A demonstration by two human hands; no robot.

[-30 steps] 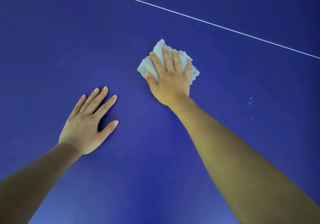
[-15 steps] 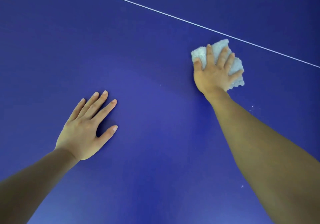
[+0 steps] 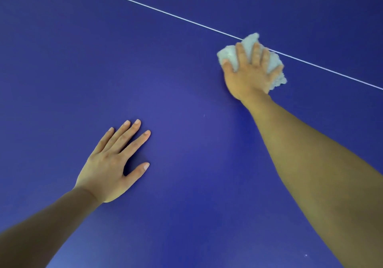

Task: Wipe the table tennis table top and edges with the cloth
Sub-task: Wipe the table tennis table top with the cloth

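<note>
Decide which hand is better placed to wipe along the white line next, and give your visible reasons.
The right hand. It already presses the cloth flat on the table top, right at the white line. The left hand lies bare and flat, well short of it.

Views: one, head-worn, wide-angle.
Facing: forward and down onto the blue table top [image 3: 186, 184].
Nearness: close; both forearms enter from the bottom corners.
Framing: white line [image 3: 145, 6] crosses upper left to right edge.
Shared: none.
</note>
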